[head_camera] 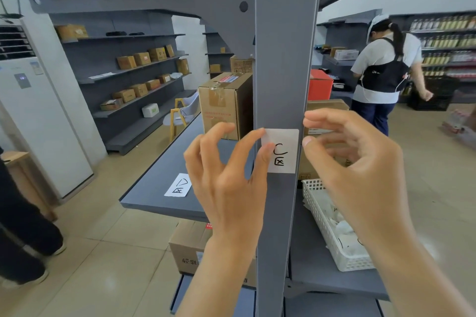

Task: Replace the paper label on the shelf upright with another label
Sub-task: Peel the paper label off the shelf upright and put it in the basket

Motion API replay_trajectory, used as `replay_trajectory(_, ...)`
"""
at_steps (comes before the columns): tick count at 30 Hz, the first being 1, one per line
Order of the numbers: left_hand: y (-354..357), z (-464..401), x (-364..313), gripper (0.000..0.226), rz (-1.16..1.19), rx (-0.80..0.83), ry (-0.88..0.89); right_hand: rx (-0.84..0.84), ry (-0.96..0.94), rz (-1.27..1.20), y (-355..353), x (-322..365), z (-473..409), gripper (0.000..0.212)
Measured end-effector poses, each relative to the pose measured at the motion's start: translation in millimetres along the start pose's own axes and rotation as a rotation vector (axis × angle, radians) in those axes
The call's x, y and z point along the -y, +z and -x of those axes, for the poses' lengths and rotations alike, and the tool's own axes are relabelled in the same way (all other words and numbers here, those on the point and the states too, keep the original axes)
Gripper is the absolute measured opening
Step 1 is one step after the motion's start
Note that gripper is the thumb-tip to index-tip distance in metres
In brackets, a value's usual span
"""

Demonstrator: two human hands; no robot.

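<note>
A white paper label (284, 152) with black handwriting sticks on the grey shelf upright (283, 72) at chest height. My left hand (226, 175) has its thumb and forefinger pressed on the label's left edge, other fingers spread. My right hand (353, 159) hovers just right of the upright, fingers curled and apart, fingertips close to the label's right edge and holding nothing. A second white label (178, 185) with handwriting lies flat on the grey shelf board (154, 188) to the left.
A white plastic basket (316, 203) with paper scraps sits on the shelf at right. Taped cardboard boxes (224, 105) stand behind the upright. A person (383, 72) stands at back right; another person's legs (23, 234) are at far left.
</note>
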State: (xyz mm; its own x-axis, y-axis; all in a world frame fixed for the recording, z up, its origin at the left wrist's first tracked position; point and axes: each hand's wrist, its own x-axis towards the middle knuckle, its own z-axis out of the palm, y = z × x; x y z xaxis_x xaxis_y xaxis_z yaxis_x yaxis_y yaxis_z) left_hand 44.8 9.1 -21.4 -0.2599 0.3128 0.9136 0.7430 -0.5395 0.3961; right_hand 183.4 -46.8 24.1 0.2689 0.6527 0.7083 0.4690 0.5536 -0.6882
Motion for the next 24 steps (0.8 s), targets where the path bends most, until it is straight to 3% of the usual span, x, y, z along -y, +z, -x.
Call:
replay_trajectory(14, -0.8, -7.5, 7.6, 0.008, 0.089, 0.078, 0.056, -0.102, 0.029, 0.010, 10.4, 7.4, 6.5, 0.030)
replay_trajectory(19, -6.2, -15.9, 11.4, 0.012, 0.175, 0.001, -0.021, -0.109, 0.027, 0.017, 8.6, 9.9, 4.8, 0.029)
replay_trajectory(24, -8.6, -28.7, 12.3, 0.006, 0.128, -0.024, 0.077, -0.100, 0.023, 0.025, 7.9, 12.2, 5.8, 0.028)
